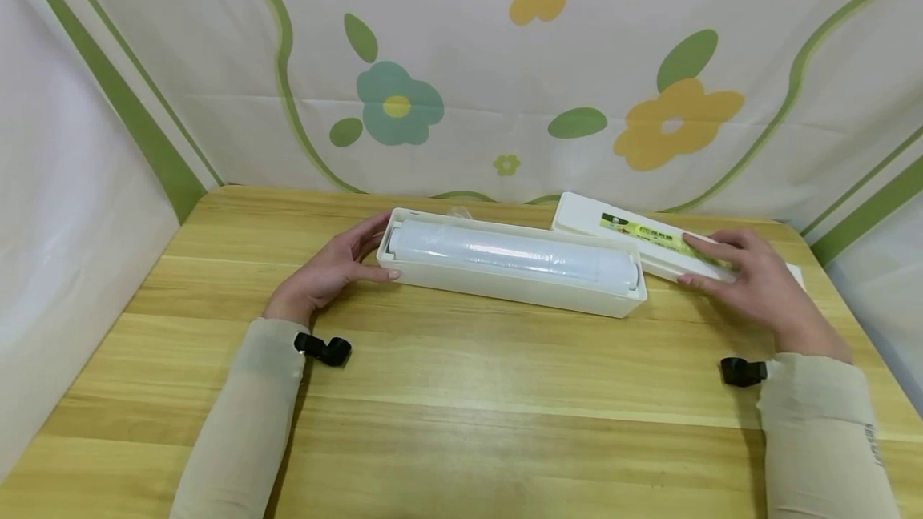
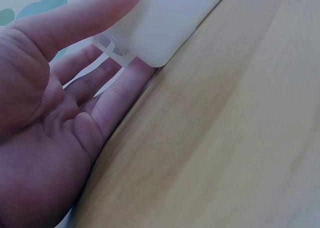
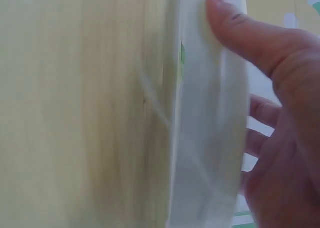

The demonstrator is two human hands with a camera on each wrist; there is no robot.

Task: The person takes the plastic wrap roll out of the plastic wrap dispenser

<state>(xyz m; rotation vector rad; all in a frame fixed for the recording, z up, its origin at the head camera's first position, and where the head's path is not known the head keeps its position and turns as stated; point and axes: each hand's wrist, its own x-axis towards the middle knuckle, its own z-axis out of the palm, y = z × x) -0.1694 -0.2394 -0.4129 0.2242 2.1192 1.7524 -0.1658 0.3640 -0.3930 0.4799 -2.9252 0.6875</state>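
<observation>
A long white box (image 1: 505,291) stands on the wooden table, its open top showing a roll of cling film (image 1: 512,255) inside. At the box's left end my left hand (image 1: 335,269) holds it, thumb on the front wall and fingers round the far side; the left wrist view shows the thumb across the box's end (image 2: 160,28). To the right, my right hand (image 1: 757,283) grips the white lid (image 1: 587,213), which carries a green and yellow label (image 1: 645,234). The lid lies at a slant, its left end behind the box's right end. In the right wrist view the thumb presses the lid's side (image 3: 210,118).
A bit of clear crumpled plastic (image 1: 459,213) shows behind the box. The wooden table (image 1: 505,423) reaches back to a flower-patterned curtain (image 1: 469,46), with white cloth at both sides. Small black wrist cameras (image 1: 324,349) sit on both sleeves.
</observation>
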